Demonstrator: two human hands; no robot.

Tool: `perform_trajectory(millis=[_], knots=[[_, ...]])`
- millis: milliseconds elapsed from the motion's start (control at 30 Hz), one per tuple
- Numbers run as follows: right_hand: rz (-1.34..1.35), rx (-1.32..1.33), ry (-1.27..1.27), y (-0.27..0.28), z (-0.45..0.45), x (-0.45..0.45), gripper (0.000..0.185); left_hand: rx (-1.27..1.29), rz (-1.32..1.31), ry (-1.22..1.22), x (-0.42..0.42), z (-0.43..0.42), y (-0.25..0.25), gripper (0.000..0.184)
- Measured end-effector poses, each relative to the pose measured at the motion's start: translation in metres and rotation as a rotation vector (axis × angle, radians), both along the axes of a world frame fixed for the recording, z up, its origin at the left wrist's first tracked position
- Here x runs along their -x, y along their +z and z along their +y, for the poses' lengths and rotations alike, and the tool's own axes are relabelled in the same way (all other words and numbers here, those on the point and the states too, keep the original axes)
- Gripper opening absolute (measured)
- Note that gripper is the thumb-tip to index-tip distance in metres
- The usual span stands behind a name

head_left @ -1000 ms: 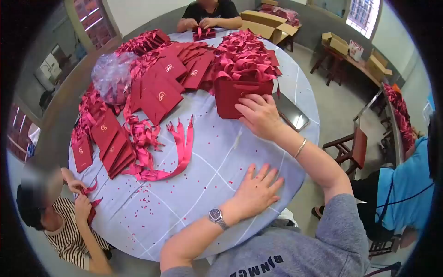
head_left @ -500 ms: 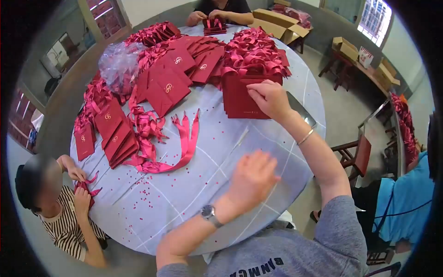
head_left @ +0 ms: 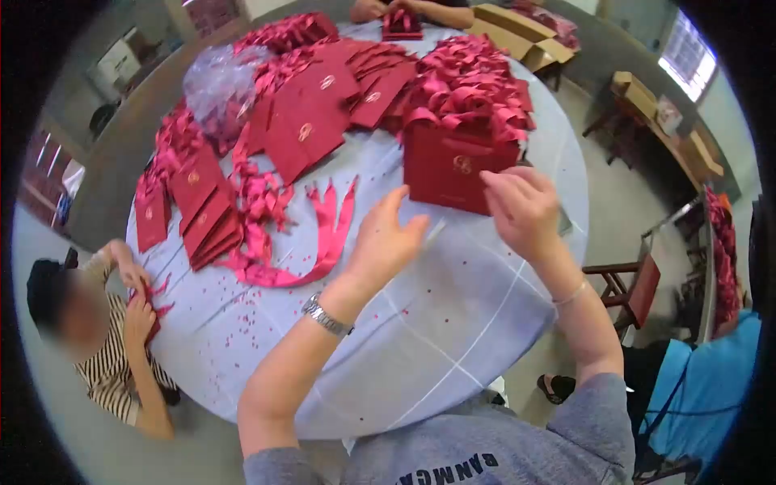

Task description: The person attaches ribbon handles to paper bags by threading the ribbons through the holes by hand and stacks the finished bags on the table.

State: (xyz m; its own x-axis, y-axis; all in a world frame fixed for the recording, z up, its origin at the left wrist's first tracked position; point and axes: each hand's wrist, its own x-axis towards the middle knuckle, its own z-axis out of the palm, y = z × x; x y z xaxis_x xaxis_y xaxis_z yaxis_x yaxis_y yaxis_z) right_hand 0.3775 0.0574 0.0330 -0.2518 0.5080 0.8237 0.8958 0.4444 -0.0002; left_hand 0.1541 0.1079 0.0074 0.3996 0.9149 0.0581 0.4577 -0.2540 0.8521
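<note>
A dark red paper gift bag [head_left: 444, 171] with a gold logo stands upright at the front of the right-hand pile, pink ribbons [head_left: 469, 89] heaped above it. My right hand [head_left: 525, 212] is closed at the bag's right side, fingers pinched against its edge; part of the grip is hidden. By the bag's lower left corner is my left hand [head_left: 388, 242], thumb and fingers apart, holding nothing. Whether its fingertip touches the bag I cannot tell. Loose pink ribbon strips [head_left: 327, 242] lie to the left of that hand.
More red bags [head_left: 303, 133] spread over the round table [head_left: 420, 364], beside a clear plastic bag [head_left: 218, 85]. Small red bits dot the cloth. A seated person [head_left: 121, 339] handles ribbon at left; another person's hands [head_left: 396, 10] work opposite. A wooden chair [head_left: 630, 291] stands at right.
My left hand has moved up and left toward the bag. The right hand has come down to the bag's right side. A bag face with a gold logo now shows at the front.
</note>
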Motion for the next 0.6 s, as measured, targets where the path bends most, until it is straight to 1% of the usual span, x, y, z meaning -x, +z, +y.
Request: perform_trajectory(millis=[33,100,133,167,200,233,267,333,367,400,433,467,500,533,567,600], knots=[[0.006,-0.002,-0.016,0.002,-0.007,0.0,0.026,0.009,0.007,0.036,0.005,-0.007,0.0,0.06],[0.009,0.042,-0.009,0.002,-0.024,-0.005,0.024,-0.217,0.097,-0.032,0.018,-0.032,0.004,0.056],[0.03,0.069,-0.051,0.0,-0.036,-0.007,0.024,-0.237,0.107,-0.07,0.029,-0.047,0.014,0.049],[0.014,0.055,-0.085,-0.001,-0.048,-0.01,0.024,-0.227,0.113,-0.037,0.042,-0.062,0.017,0.049],[0.0,0.044,-0.122,-0.005,-0.064,-0.014,0.023,-0.28,0.144,-0.062,0.057,-0.081,0.016,0.046],[0.044,0.025,-0.137,-0.013,-0.082,-0.02,0.024,-0.331,0.177,-0.089,0.073,-0.101,0.016,0.043],[0.09,0.004,-0.153,-0.021,-0.103,-0.025,0.024,-0.304,0.2,-0.083,0.09,-0.123,0.022,0.041],[0.303,0.0,-0.18,-0.044,-0.154,-0.028,0.019,-0.294,0.224,-0.042,0.128,-0.168,0.032,0.038],[0.423,-0.01,-0.125,-0.062,-0.18,-0.03,0.017,-0.316,0.223,-0.01,0.147,-0.19,0.033,0.037],[0.542,-0.018,-0.076,-0.084,-0.206,-0.029,0.016,-0.458,0.234,0.091,0.165,-0.214,0.031,0.034],[0.599,0.132,-0.078,-0.103,-0.237,-0.024,0.013,-0.598,0.241,0.189,0.179,-0.238,0.027,0.032],[0.651,0.283,-0.083,-0.123,-0.266,-0.018,0.009,-0.677,0.181,0.286,0.188,-0.263,0.018,0.028],[0.515,0.368,-0.002,-0.146,-0.288,-0.013,0.006,-0.755,0.117,0.38,0.193,-0.288,0.007,0.024],[0.439,0.58,0.079,-0.148,-0.302,0.0,0.013,-0.722,0.082,0.373,0.193,-0.312,-0.004,0.022],[0.385,0.679,0.225,-0.154,-0.304,0.012,0.019,-0.69,0.046,0.365,0.193,-0.331,-0.017,0.02],[0.328,0.775,0.374,-0.161,-0.3,0.022,0.025,-0.651,0.092,0.292,0.189,-0.342,-0.03,0.016]])
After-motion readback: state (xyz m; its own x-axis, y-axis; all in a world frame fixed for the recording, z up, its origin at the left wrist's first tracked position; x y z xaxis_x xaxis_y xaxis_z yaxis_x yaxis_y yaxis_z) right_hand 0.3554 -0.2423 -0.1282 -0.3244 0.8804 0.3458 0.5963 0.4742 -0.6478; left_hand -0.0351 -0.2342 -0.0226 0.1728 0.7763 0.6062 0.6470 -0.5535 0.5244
